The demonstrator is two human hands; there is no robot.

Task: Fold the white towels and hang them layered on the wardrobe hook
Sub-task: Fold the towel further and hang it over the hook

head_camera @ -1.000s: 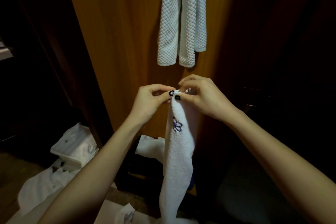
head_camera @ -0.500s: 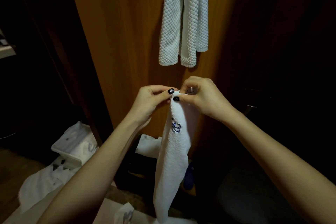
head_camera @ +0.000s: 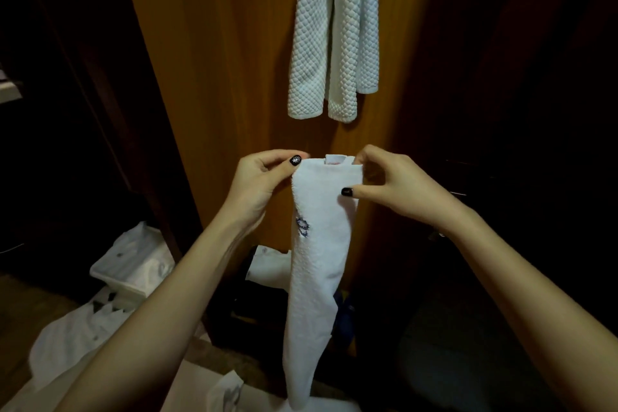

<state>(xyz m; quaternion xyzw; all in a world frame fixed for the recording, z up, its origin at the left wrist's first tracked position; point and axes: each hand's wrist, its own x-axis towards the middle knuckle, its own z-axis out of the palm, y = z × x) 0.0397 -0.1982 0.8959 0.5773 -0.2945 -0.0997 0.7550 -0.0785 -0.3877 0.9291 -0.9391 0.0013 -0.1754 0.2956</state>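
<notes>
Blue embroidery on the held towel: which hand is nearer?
Left. The left hand pinches the top corner of the white towel just above the blue embroidery. The right hand pinches the opposite top corner, across the towel's width from it.

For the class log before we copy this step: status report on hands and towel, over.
Left hand and right hand pinch top corners of embroidered towel, hanging long. Waffle towel hangs above. Nothing between them.
</notes>
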